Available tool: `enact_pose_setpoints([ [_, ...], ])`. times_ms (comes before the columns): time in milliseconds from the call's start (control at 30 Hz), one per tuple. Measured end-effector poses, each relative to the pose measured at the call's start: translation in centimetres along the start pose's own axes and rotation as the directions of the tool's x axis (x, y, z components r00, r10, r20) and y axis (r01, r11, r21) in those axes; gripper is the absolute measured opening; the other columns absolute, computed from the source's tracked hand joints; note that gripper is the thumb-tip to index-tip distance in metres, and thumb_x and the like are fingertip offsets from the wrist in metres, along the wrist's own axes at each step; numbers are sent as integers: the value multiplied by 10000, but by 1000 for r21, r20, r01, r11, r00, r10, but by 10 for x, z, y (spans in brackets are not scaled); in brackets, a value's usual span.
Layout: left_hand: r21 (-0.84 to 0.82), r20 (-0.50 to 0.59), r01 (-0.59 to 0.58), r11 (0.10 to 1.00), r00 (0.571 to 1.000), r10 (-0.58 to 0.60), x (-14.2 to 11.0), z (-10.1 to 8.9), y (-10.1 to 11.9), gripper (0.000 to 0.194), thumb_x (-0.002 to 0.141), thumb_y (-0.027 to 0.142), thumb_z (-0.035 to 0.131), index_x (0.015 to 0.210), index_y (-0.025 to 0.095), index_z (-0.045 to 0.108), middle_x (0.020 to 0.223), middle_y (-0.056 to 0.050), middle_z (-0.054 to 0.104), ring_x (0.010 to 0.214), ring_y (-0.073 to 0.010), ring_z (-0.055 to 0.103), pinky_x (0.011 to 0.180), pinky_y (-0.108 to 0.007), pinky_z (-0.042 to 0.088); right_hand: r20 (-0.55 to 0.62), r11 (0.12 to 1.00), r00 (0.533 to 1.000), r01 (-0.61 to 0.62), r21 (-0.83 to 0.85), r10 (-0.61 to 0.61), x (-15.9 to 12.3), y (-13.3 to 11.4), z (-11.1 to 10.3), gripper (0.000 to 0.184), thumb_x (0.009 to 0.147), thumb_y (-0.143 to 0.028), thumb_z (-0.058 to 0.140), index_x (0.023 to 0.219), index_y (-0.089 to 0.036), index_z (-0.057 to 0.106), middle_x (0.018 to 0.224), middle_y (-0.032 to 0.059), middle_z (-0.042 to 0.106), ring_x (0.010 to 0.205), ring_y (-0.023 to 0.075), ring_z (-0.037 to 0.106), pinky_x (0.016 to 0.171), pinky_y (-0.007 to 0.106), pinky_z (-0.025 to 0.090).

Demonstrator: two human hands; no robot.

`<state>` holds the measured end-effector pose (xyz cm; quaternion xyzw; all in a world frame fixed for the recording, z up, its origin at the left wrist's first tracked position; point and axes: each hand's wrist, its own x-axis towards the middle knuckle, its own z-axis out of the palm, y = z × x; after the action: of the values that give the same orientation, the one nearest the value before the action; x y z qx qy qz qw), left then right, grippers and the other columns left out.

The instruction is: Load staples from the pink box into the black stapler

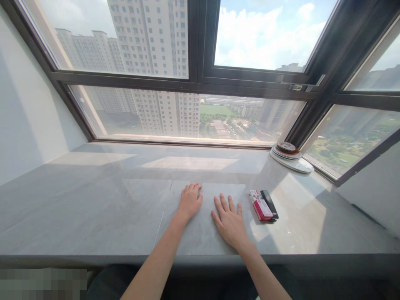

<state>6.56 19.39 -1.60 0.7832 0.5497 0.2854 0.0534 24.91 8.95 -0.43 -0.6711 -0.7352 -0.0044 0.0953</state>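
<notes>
My right hand (229, 223) lies palm down on the grey marble-patterned sill (93, 208), its fingers spread and nothing under them that I can see. To its left, my left hand (190, 202) rests on the same surface with fingers slightly bent and the thumb apart, holding nothing. Just right of my right hand, a red and white small box (263, 210) sits against a black stapler (270, 204). Neither hand touches these two things.
A stack of round plates or lids (289, 156) stands in the far right corner by the window frame (156, 81). White walls bound the sill on both sides, and its front edge (78, 256) runs close to my forearms.
</notes>
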Motion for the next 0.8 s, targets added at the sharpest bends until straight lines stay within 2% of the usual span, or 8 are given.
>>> enact_pose_setpoints([
  [167,119,99,-93,989,992,81,-12,6,6,518,1018,391,381,1511,240,431,1612,-69,374,1507,-250,279,1248,-467,185,7,1000,1000,-18,0,18,-3,-2,-3,591,1060,-515,289,1623,-348,220,1689,-6,116,1546,333,30,1198,603,18],
  [300,226,161,-135,965,982,99,-28,6,12,580,1034,469,301,1577,263,323,1667,-55,266,1548,-264,188,1253,-522,152,9,1000,1000,-25,3,25,-4,-3,-2,591,1059,-513,280,1623,-345,223,1689,1,121,1547,332,22,1196,608,19],
  [567,206,153,-135,969,983,105,-61,-11,28,570,1041,501,280,1583,324,300,1674,-26,247,1553,-275,180,1252,-559,141,5,1000,1000,-10,-2,10,-7,-2,0,605,1058,-530,266,1626,-326,223,1691,8,100,1547,334,9,1198,608,7],
  [800,116,153,-109,987,984,91,-66,-21,35,548,1028,421,363,1568,334,337,1653,-33,301,1549,-288,198,1253,-573,138,18,1000,1000,-15,28,15,-11,-3,-4,608,1055,-536,284,1624,-328,234,1690,5,105,1547,334,20,1203,599,14],
])
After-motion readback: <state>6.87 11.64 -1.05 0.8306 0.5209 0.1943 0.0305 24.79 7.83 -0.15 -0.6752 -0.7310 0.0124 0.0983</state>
